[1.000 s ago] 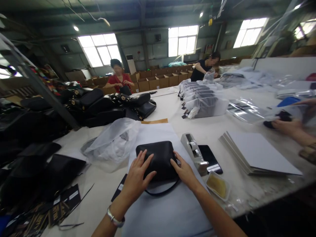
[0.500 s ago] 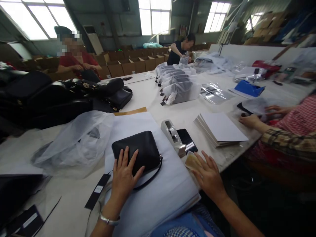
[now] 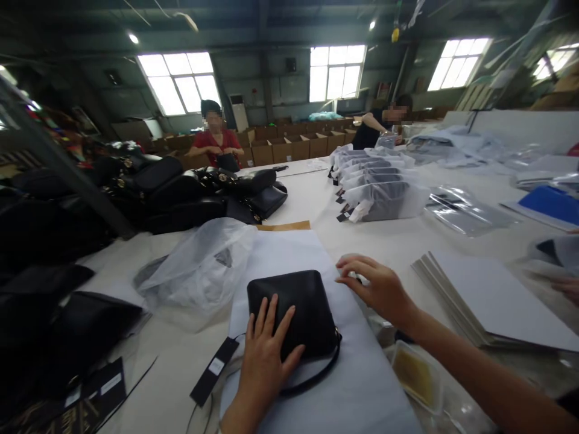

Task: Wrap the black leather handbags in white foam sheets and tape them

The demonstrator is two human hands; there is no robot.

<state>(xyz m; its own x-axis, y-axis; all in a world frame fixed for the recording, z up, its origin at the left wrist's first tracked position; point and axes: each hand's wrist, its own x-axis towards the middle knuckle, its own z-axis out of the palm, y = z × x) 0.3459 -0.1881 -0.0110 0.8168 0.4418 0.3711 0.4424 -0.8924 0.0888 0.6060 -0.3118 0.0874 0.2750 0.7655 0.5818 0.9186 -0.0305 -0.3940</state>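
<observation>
A black bag (image 3: pixel 307 307) with a thin strap lies on white sheets (image 3: pixel 289 244). My left hand (image 3: pixel 266 352) rests on its lower left part, fingers spread. Beside it a black tag (image 3: pixel 213 371) with a white label lies near my left wrist. My right hand (image 3: pixel 375 283) is raised right of the bag, thumb and fingers curled together in a pinch; what they hold, if anything, is too small to tell. Below my right forearm sits a clear container (image 3: pixel 417 375) with a yellowish sponge-like pad.
Crumpled clear plastic (image 3: pixel 199 268) lies left of the sheets, with piled black bags (image 3: pixel 181 193) behind. Wrapped bags (image 3: pixel 380 187) stand in a row at the back. White boards (image 3: pixel 502 295) are stacked at right. Two people (image 3: pixel 217 144) work across the table, and another hand (image 3: pixel 567 288) shows at right.
My right hand has left the yellowish pad and moved up beside the bag, its fingers now closed together. The view has turned left and tilted upward. My left hand stays on the bag.
</observation>
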